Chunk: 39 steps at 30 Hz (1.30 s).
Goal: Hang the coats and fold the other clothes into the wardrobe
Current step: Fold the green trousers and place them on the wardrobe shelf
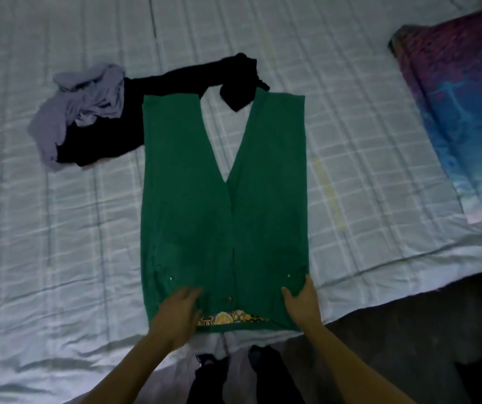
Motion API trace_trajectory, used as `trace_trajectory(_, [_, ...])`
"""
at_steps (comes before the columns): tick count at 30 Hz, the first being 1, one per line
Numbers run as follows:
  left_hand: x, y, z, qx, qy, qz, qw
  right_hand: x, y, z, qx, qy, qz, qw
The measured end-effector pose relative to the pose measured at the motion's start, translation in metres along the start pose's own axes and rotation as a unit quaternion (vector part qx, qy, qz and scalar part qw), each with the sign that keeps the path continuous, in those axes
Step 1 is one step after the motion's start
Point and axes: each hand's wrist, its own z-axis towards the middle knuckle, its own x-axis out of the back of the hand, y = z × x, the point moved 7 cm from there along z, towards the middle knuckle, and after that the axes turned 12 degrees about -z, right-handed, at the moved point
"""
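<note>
A green V-neck cardigan [222, 205] lies flat on the bed, its sides folded in to make a long rectangle, neck pointing away from me. A patterned yellow lining [231, 318] shows at its near hem. My left hand [175, 313] rests flat on the lower left part of the cardigan, fingers straight. On the lower right corner my right hand [302, 301] presses down with thumb and fingers spread. A black garment [134, 118] lies crumpled beyond the cardigan's left shoulder, with a lilac-grey garment [79, 106] bunched on top of it.
The bed [44, 243] is covered by a pale checked sheet. A purple and blue patterned pillow [467, 112] lies at the right. The bed's near edge runs diagonally at lower right, with dark floor [423, 345] below it. My legs stand against the edge.
</note>
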Motion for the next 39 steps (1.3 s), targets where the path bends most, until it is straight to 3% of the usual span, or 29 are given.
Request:
trace_trajectory(3, [-0.023, -0.003, 0.026, 0.012, -0.025, 0.070, 0.997, -0.009, 0.016, 0.008, -0.060, 0.042, -0.044, 0.996])
trace_trajectory(6, [-0.043, -0.027, 0.029, 0.030, -0.078, 0.097, 0.992, 0.009, -0.002, -0.003, -0.101, 0.120, 0.032, 0.987])
trace_trajectory(9, [-0.030, -0.041, 0.009, -0.048, -0.006, 0.029, 0.998, 0.013, -0.079, -0.054, 0.034, 0.224, 0.058, 0.972])
trace_trajectory(10, [-0.022, -0.048, -0.001, -0.060, 0.030, 0.004, 0.998, -0.002, -0.115, -0.077, 0.103, 0.197, 0.046, 0.974])
trace_trajectory(12, [-0.009, -0.079, -0.024, -0.015, 0.091, -0.050, 0.994, -0.056, -0.181, -0.122, 0.261, 0.069, -0.041, 0.962])
trace_trajectory(15, [-0.008, -0.136, -0.062, 0.103, 0.097, -0.127, 0.982, -0.127, -0.230, -0.181, 0.386, -0.057, -0.233, 0.891])
trace_trajectory(17, [-0.011, -0.165, -0.082, 0.128, 0.086, -0.122, 0.981, -0.146, -0.228, -0.194, 0.388, -0.089, -0.276, 0.875])
trace_trajectory(20, [-0.008, -0.192, -0.098, 0.159, 0.106, -0.171, 0.967, -0.144, -0.197, -0.183, 0.345, -0.129, -0.283, 0.886])
trace_trajectory(23, [-0.001, -0.189, -0.096, 0.174, 0.140, -0.255, 0.941, -0.131, -0.160, -0.164, 0.313, -0.140, -0.325, 0.882])
trace_trajectory(26, [0.013, -0.168, -0.079, 0.147, 0.182, -0.271, 0.934, -0.123, -0.135, -0.144, 0.278, -0.132, -0.345, 0.887])
trace_trajectory(31, [0.043, -0.120, -0.027, 0.048, 0.224, -0.267, 0.936, -0.117, -0.139, -0.115, 0.272, -0.032, -0.278, 0.920])
trace_trajectory(34, [0.043, -0.104, 0.013, 0.051, 0.195, -0.288, 0.936, -0.133, -0.156, -0.105, 0.336, 0.010, -0.289, 0.896])
trace_trajectory(39, [0.035, -0.111, 0.040, 0.135, 0.129, -0.335, 0.924, -0.144, -0.180, -0.092, 0.387, 0.090, -0.314, 0.862])
